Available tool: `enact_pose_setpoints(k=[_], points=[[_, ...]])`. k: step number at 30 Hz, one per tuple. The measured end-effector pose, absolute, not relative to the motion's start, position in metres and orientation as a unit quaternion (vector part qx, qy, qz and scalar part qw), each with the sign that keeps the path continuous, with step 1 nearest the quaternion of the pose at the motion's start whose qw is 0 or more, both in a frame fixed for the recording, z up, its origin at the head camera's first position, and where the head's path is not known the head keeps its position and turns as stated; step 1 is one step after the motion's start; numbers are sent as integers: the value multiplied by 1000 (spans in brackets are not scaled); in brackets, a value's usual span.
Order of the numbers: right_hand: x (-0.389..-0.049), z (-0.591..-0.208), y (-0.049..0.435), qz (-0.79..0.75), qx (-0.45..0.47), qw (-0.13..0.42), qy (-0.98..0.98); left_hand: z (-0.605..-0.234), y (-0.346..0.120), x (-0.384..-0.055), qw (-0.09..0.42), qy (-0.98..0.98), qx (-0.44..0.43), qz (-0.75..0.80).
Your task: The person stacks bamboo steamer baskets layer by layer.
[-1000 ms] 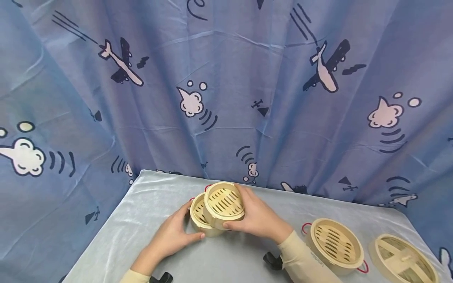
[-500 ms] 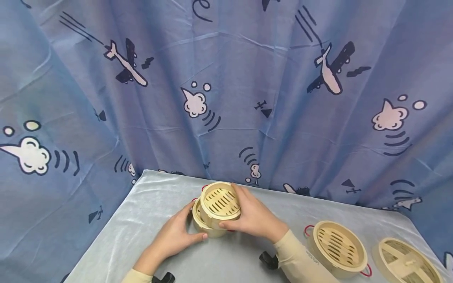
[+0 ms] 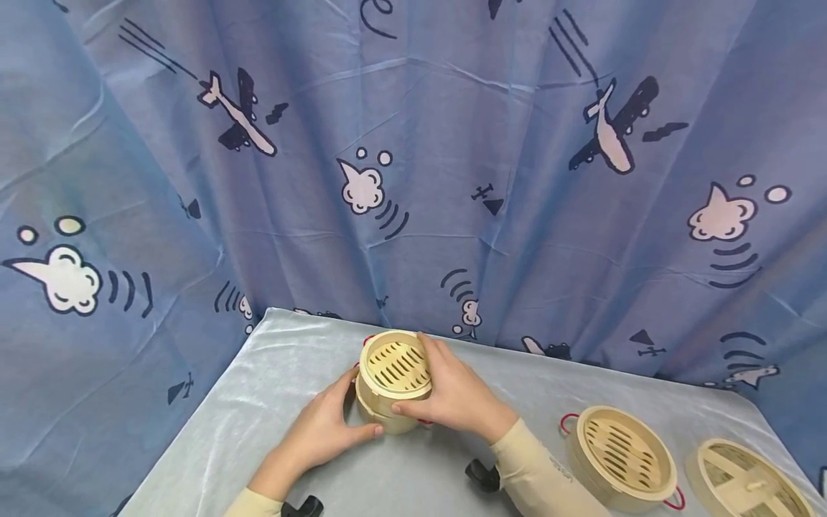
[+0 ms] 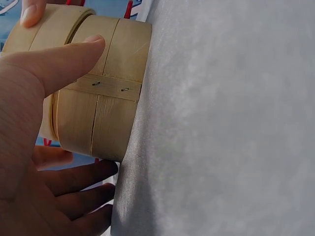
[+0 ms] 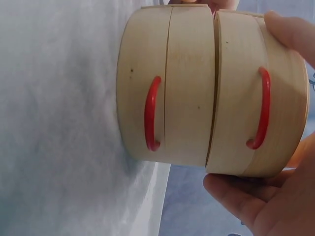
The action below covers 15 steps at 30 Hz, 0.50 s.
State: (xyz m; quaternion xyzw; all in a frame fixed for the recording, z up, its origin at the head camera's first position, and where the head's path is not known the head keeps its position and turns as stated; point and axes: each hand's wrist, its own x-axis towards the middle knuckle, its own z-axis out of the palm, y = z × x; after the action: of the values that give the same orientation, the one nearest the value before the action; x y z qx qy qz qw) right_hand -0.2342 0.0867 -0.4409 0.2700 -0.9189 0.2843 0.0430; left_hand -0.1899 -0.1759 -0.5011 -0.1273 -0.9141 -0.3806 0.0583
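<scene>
Two small bamboo steamer baskets stand one on the other near the middle of the table in the head view. My right hand (image 3: 461, 395) grips the upper basket (image 3: 395, 365), thumb on the near wall and fingers across the far side. Around the lower basket (image 3: 397, 425) curls my left hand (image 3: 319, 429); its thumb lies along the wall in the left wrist view. From the right wrist, the upper basket (image 5: 238, 93) sits against the lower basket (image 5: 189, 93), with a thin dark line between them. Each basket has red loop handles.
A larger bamboo steamer basket (image 3: 623, 456) with red handles stands to the right, close to my right forearm. Beyond it lies a round bamboo lid (image 3: 746, 488) with a crossed strip. Pale cloth covers the table (image 3: 291, 345); a blue patterned curtain (image 3: 413, 179) hangs behind.
My right hand has brought the upper basket leftward, from overlapping the lower one off-centre to nearly straight above it. The left hand stays around the lower basket. The head view has shifted slightly.
</scene>
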Motion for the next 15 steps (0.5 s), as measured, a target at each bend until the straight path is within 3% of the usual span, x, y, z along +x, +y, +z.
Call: enact_pose_setpoints(k=[15], points=[[-233, -444, 82, 273, 276, 50, -920, -503, -176, -190, 63, -918, -122, -373]])
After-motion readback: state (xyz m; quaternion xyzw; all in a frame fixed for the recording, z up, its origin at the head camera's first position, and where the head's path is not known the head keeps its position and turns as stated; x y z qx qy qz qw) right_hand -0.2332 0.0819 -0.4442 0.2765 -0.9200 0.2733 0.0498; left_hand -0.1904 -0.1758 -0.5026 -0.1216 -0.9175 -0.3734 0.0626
